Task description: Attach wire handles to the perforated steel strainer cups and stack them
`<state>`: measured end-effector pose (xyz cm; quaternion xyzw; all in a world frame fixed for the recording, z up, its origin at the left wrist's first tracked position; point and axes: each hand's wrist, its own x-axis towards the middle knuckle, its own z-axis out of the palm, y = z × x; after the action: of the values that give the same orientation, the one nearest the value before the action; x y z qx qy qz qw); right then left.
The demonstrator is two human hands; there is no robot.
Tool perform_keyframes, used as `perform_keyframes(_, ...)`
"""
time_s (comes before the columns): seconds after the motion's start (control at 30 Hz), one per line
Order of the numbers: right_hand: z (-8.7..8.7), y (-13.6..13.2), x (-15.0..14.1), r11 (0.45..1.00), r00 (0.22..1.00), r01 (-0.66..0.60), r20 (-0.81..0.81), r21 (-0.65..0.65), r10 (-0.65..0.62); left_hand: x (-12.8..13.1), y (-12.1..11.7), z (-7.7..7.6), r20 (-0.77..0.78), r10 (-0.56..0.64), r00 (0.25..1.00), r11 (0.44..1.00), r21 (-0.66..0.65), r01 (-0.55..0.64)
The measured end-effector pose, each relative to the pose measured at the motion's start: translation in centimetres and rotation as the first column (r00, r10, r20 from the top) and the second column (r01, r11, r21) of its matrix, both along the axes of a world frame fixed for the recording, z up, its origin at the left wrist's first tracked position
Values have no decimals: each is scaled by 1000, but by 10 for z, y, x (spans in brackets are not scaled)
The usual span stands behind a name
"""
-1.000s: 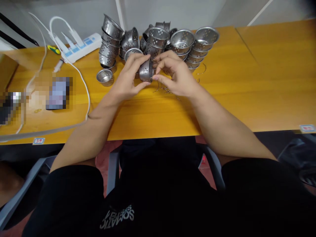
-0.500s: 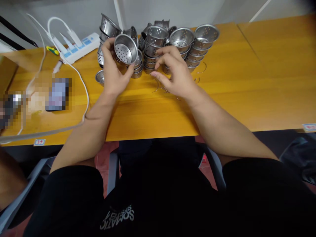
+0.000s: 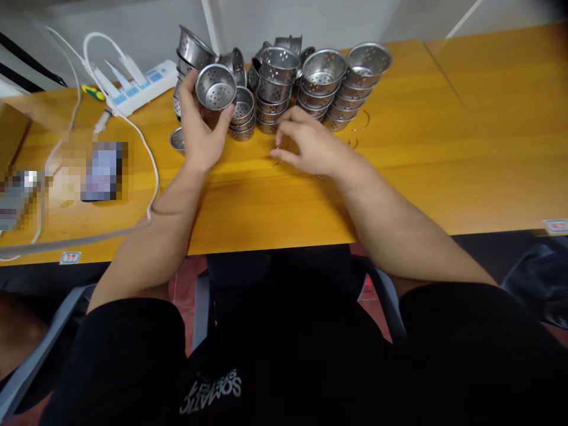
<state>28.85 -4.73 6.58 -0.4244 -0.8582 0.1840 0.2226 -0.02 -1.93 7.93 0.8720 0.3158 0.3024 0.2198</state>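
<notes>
**Perforated cup (image 3: 216, 94) kept in left hand (image 3: 202, 141) as right hand (image 3: 314, 143) was brought down to wires (image 3: 277, 164)**

In the head view, the cup was gripped by the left hand, its wall clasped between thumb and fingers, its open mouth facing up and outward. A second earlier it had been turned on its side between both hands; since then it had been carried off to the left, and it was held above the worktop (image 3: 266, 207), in front of the leftmost stack (image 3: 194, 48). The right hand had been lowered from beside the middle stack (image 3: 274, 90) to where thin, curved wires were scattered. Its thumb and fingertips were held narrowly apart or together near one wire; whether that wire was pinched could not be told. By this, attention seemed to have been shifted from the cup to the wires, the cup being merely held aside.
</notes>
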Motion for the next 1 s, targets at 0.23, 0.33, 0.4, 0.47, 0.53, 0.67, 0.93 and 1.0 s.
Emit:
perform_keyframes(0.23,-21,11,5,1000,997,-15,71,0,15,-8,34,-40,67,177,982,979,95,-183)
perform_keyframes(0.33,-24,12,4,1000,997,-18,80,8,17,-13,57,-65,191,318,929,933,109,-342)
perform_keyframes(0.4,-24,13,3,1000,997,-22,76,17,20,-15,66,-76,276,351,895,912,118,-394)
perform_keyframes(0.47,-26,13,3,999,997,-25,76,21,24,-18,70,-82,361,371,855,890,126,-439)
perform_keyframes(0.53,-27,14,2,999,996,-27,82,23,25,-21,72,-83,366,391,845,882,113,-457)
perform_keyframes(0.67,-26,14,0,999,996,-23,91,32,20,-24,73,-81,263,402,877,896,82,-436)
perform_keyframes(0.93,-24,11,-1,999,994,-26,105,24,23,-24,68,-74,266,382,885,903,97,-418)
perform_keyframes(1.0,-25,12,1,999,995,-27,99,23,25,-25,59,-64,182,336,924,925,123,-360)
